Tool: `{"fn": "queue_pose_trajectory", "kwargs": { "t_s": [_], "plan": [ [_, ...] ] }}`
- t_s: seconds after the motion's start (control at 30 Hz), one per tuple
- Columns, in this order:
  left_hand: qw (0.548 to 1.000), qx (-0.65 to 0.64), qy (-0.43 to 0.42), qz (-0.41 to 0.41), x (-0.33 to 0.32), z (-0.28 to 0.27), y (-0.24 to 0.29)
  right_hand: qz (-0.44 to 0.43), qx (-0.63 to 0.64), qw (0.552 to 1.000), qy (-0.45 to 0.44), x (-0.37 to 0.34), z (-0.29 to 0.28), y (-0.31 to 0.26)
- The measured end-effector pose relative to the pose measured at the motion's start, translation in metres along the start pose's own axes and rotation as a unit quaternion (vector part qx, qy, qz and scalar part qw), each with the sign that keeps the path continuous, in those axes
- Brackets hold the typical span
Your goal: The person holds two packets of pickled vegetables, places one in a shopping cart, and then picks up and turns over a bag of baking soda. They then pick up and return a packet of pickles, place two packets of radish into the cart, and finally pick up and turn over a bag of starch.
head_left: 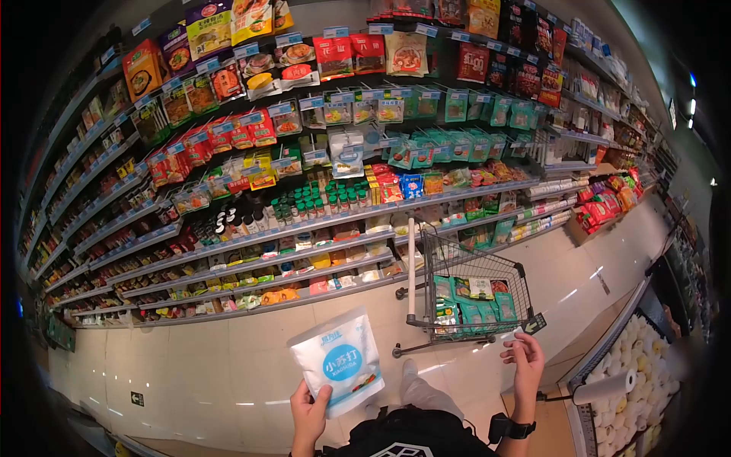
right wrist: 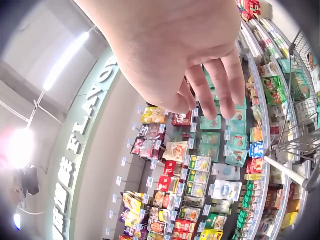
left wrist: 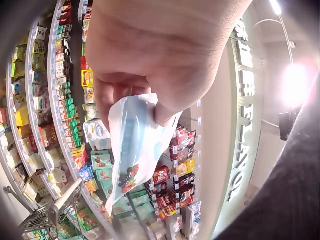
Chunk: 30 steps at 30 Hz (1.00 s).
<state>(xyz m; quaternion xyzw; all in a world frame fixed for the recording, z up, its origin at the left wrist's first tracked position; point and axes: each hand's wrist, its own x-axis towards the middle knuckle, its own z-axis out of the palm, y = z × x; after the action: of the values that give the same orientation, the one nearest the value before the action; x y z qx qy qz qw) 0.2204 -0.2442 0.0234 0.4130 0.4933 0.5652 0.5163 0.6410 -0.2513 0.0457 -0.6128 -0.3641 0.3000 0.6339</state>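
White pouch [head_left: 340, 364] w/ blue disc, gripped in my L hand [head_left: 309, 415], R hand [head_left: 524, 361] open & holding nothing, nr cart [head_left: 476, 293] w/ green packs [head_left: 468, 314].

Floor [head_left: 205, 365]: open strip between the person and the shelves [head_left: 304, 245]; a hand can pass over it to the left of the pouch [head_left: 341, 362]. The pouch obstructs the direct forward path of the left hand [head_left: 310, 415]. Cart [head_left: 525, 286]: stands forward of the right hand [head_left: 524, 358]; wire walls block side entry; access is from above, through the open top, with packets [head_left: 468, 312] across the bottom. The handle [head_left: 412, 266] bounds the cart's left side. Right limit: bag roll [head_left: 605, 388] and bin [head_left: 585, 415].
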Motion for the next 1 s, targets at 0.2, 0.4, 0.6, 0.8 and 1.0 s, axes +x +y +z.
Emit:
{"fn": "queue_pose_trajectory", "kwargs": {
  "t_s": [0.2,0.4,0.6,0.8,1.0],
  "plan": [
    [1.000,0.019,0.002,0.013,0.013,0.008,0.002,-0.007,0.002,1.000,-0.002,0.032,0.017,-0.016],
    [0.999,0.030,0.036,0.013,0.022,0.020,0.007,-0.022,0.011,0.994,-0.103,0.060,0.063,-0.010],
    [0.999,0.016,0.040,0.016,0.049,0.034,0.003,-0.032,-0.082,0.940,-0.330,0.066,0.123,-0.011],
    [0.994,-0.100,-0.048,0.004,0.093,0.064,-0.001,0.080,0.042,0.804,-0.588,0.092,0.175,0.003],
    [0.994,-0.034,-0.104,-0.018,0.131,0.097,0.005,0.109,0.067,0.848,-0.514,0.111,0.208,0.005]
  ]
}}
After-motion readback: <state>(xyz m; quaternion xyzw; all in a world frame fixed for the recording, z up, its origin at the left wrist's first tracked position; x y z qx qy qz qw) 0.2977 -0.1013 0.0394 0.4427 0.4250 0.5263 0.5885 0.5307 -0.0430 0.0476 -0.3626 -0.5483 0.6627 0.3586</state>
